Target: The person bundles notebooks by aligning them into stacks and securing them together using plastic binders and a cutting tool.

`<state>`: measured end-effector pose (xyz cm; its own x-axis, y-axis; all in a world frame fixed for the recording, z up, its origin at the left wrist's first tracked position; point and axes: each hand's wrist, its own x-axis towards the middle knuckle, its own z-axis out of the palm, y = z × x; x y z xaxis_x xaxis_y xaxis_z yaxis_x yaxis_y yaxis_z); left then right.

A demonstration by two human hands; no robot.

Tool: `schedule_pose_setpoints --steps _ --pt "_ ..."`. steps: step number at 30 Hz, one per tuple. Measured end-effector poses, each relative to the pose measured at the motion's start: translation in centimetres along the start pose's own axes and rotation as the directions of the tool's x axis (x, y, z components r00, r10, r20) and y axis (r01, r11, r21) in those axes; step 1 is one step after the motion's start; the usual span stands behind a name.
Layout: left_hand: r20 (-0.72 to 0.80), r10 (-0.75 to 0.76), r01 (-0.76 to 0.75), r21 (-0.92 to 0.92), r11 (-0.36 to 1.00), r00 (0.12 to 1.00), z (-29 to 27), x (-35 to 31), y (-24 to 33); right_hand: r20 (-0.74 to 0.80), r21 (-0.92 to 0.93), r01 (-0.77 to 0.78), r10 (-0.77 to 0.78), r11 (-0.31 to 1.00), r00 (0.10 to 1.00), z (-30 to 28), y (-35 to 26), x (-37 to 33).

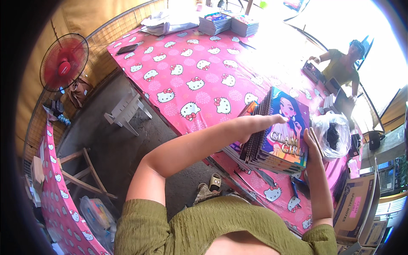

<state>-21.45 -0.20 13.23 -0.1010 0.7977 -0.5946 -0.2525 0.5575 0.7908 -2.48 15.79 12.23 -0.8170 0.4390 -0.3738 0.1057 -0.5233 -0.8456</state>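
A thick stack of spiral notebooks (284, 144) stands on the table in front of me, its top cover showing a drawn long-haired figure in purple and blue. My left hand (259, 124) reaches over the stack's spiral-bound left side, fingers stretched out flat toward the cover picture. On the opposite side, my right hand (313, 146) is pressed around the stack's edge, its fingers partly hidden. Another notebook with an orange cover (250, 109) peeks out behind the bindings. Under everything spreads a pink cloth (199, 110) printed with white cat faces.
A clear plastic bag (333, 138) sits right of the stack. A dark-handled tool (300, 187) lies nearer me. Notebook piles (214, 23) and a phone (127, 49) are farther off. A co-worker (343, 68) handles boxes across the table. Left are a stool (126, 111) and fan (63, 63).
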Motion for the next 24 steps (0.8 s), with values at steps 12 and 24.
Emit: schedule_pose_setpoints --steps 12,24 --pt "-0.024 -0.011 0.010 -0.045 0.999 1.000 -1.4 3.0 3.9 0.195 0.462 -0.073 -0.021 0.884 0.981 -9.0 3.2 2.3" --pt "-0.123 0.098 -0.115 -0.142 0.983 0.988 -2.3 1.9 -2.4 0.066 0.389 0.062 -0.095 0.919 0.993 -11.2 4.4 1.6"
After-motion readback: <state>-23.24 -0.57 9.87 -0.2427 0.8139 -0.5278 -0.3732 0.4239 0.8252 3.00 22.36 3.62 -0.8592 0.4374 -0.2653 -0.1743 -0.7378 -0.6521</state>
